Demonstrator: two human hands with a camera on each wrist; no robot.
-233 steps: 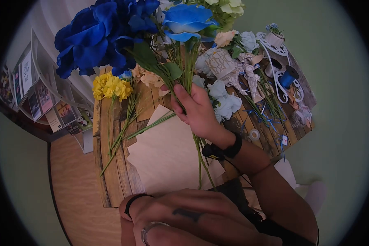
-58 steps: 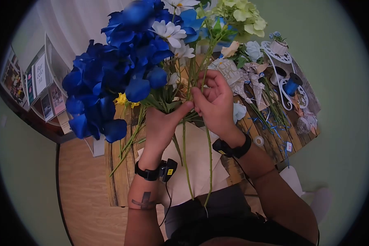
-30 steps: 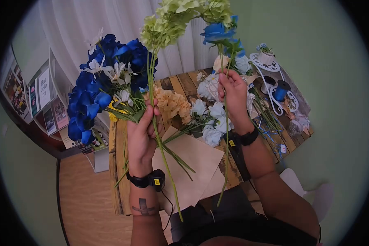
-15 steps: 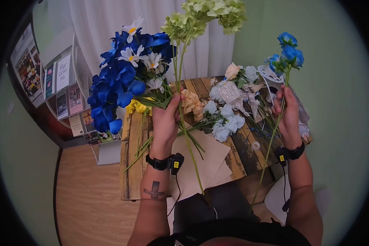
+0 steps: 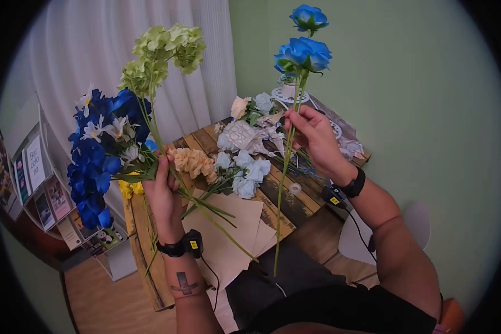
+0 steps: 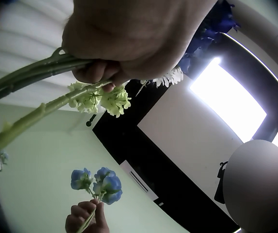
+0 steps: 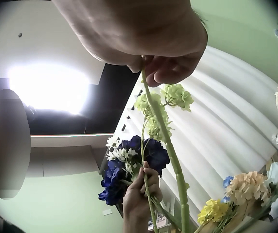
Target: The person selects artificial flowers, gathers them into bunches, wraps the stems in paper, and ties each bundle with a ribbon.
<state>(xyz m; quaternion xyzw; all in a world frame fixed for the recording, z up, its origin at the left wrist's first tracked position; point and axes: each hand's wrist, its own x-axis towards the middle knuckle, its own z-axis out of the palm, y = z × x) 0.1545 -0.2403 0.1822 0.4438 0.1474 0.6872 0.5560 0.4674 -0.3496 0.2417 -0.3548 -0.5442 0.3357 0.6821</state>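
Note:
My left hand (image 5: 164, 192) grips a bundle of stems at the left: dark blue flowers (image 5: 92, 161), white daisies (image 5: 118, 129) and a tall green hydrangea (image 5: 164, 47). Their stem ends fan out below the fist, over the brown paper. To the right, my right hand (image 5: 317, 142) pinches the stem of light blue roses (image 5: 303, 54), held upright with the long stem hanging down. In the left wrist view the blue roses (image 6: 107, 187) stand above the right hand's fingers. The right wrist view shows the blue bundle (image 7: 114, 179) in the left hand, apart from the rose stem (image 7: 173, 160).
On the wooden table (image 5: 289, 214) lie brown paper sheets (image 5: 228, 228), peach flowers (image 5: 195, 163), pale blue flowers (image 5: 247, 181), yellow flowers (image 5: 129, 189), a wrapped bunch (image 5: 239, 135) and a tape roll (image 5: 295, 188). A magazine rack (image 5: 44, 183) stands left; a white chair (image 5: 353, 239) is at the right.
The light blue roses, earlier among the other flowers, are now apart in my right hand. Since half a second ago, both hands and their flowers appear further left in the view, which has turned right.

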